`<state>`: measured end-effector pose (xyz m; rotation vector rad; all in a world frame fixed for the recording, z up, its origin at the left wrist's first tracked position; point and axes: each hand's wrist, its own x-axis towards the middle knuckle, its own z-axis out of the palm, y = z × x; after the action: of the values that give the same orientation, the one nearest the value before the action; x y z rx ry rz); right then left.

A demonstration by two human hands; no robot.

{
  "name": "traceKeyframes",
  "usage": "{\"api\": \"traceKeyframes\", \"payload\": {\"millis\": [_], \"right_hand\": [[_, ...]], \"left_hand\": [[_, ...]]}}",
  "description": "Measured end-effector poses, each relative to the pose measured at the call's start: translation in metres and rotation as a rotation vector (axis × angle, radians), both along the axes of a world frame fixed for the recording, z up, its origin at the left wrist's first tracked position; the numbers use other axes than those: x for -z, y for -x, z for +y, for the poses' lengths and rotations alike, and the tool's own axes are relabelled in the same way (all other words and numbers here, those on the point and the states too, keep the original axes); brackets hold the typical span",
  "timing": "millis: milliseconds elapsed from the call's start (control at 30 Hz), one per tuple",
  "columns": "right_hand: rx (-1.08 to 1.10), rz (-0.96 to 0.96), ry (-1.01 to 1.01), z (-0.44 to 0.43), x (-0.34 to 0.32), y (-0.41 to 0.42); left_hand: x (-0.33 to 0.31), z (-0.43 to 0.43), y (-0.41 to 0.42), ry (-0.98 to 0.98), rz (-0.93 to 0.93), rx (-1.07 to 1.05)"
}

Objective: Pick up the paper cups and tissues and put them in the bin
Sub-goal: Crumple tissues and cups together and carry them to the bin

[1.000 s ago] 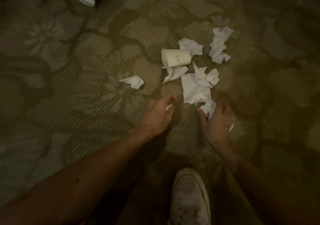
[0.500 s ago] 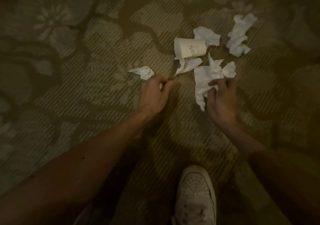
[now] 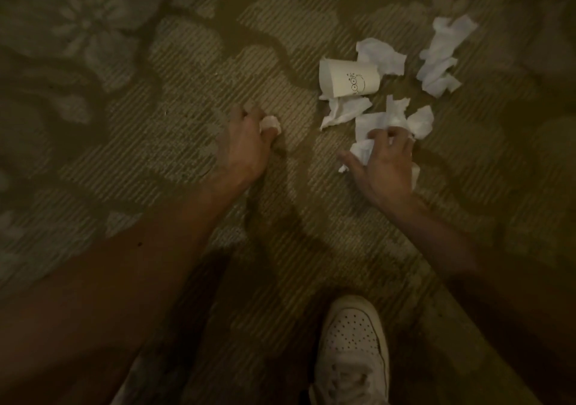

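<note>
Paper cup [image 3: 349,77] lies sideways, mouth pointing left.

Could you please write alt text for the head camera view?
A person's left hand closes on a small crumpled tissue while the right hand gathers white tissues on a patterned carpet. A paper cup lies sideways beyond them.

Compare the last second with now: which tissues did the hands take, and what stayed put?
The left hand reached forward and closed on the small lone tissue. The right hand moved up onto the flat tissue pile, gathering it. The paper cup on its side and the far tissues lie untouched.
</note>
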<state>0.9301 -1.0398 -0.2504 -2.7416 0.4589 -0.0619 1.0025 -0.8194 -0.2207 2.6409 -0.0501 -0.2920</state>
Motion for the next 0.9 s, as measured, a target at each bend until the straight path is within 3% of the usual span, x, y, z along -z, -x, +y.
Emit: {"api": "traceKeyframes", "payload": {"millis": [200,333,467,667,767,900], "right_hand": [[0.025,-0.110,-0.155,0.000,-0.003,0.004],[0.166,-0.019,-0.381,0.008,-0.019,0.004],[0.220,0.118,-0.352,0.019,-0.044,0.024],[0.663,0.388,-1.061,0.061,-0.088,0.066],[0.666,0.438,-1.173,0.076,-0.136,0.086],[0.725,0.471,-1.394,0.104,-0.243,0.097]], "left_hand": [[0.003,-0.008,0.015,0.115,-0.043,0.110],[-0.001,-0.017,0.023,0.198,-0.015,0.169],[-0.006,-0.026,0.036,0.358,0.097,0.067],[-0.043,-0.031,0.087,0.664,0.412,-0.265],[-0.093,-0.030,0.114,0.750,0.563,-0.277],[-0.199,-0.015,0.135,0.802,0.533,-0.246]]}}
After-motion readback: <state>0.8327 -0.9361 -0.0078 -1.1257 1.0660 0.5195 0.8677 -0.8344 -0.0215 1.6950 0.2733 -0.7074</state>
